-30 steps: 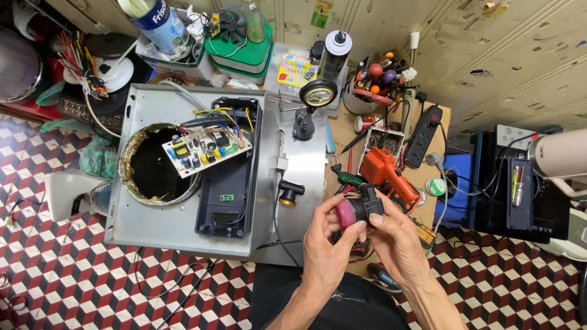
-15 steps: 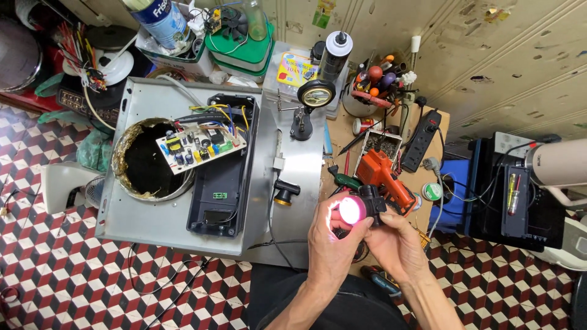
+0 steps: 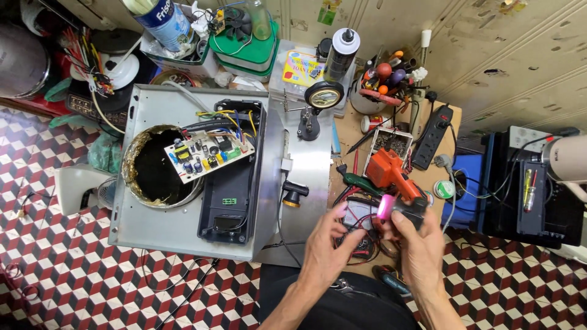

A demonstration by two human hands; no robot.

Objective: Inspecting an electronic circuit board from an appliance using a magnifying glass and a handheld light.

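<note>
Opened grey metal appliance housing on checkered floor, round rusty opening at left. Green circuit board tilted over black inner tray. Magnifier stand just right of it. Orange power tool on cluttered bench, black power strip beside, screwdriver cup behind.

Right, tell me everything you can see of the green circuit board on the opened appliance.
The circuit board is a pale green-white rectangle studded with small parts: blue and black cylinders, a yellow block, dark chips. It lies tilted, bridging the rim of the round rusty opening and the black plastic housing. Yellow, red and black wires run from its upper edge. No hand touches it.
</note>
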